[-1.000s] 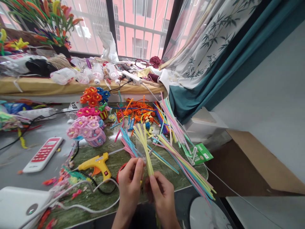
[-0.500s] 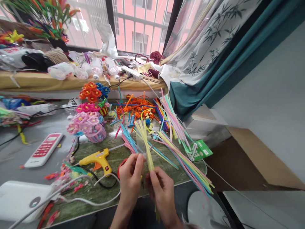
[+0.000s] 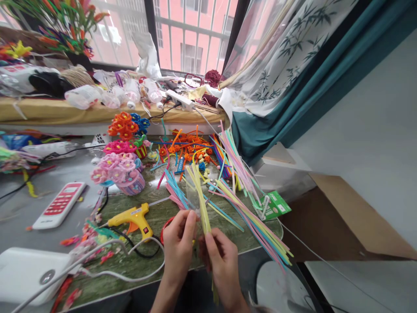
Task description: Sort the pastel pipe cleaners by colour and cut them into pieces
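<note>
Near the table's front edge, my right hand [image 3: 221,254] is closed around a bundle of pale yellow pipe cleaners [image 3: 201,198], which fans out slightly at its top. The lower ends pass down behind my fingers. My left hand [image 3: 179,237] is pinched just left of the bundle, on what looks like a clear plastic sleeve [image 3: 192,191] standing up beside the stems. How far the sleeve wraps round them I cannot tell. Blue pipe cleaners [image 3: 177,187] and pink pipe cleaners [image 3: 176,196] lie just beyond my left hand.
Left of my hands lies a yellow glue gun [image 3: 133,219] with a white cable. Pipe-cleaner flower pots [image 3: 130,182] stand behind it. A mixed bundle of pipe cleaners [image 3: 257,221] overhangs the right edge, near a green card [image 3: 276,204]. A white power bank [image 3: 29,274] sits front left.
Hardly anything differs. The tops of the yellow pipe cleaners and the clear plastic have shifted very slightly; both hands keep their places.
</note>
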A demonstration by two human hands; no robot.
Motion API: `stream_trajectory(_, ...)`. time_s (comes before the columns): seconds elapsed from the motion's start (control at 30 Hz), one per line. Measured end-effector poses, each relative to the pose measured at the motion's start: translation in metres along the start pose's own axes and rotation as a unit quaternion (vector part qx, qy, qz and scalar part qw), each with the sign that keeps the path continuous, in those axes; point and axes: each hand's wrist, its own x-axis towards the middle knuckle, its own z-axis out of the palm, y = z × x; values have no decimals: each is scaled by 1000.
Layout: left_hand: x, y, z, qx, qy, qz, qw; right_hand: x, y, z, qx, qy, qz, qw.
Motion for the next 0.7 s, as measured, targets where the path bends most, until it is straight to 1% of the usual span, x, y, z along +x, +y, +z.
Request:
stream_trajectory(0.47, -1, -1, -1, 3, 0, -12, 1000, 0, 1, 0, -6, 1, 6, 1000)
stream_trajectory(0.7, 2, -4, -1, 0, -3, -4, 1000, 0, 2, 0, -10, 5, 9, 1000)
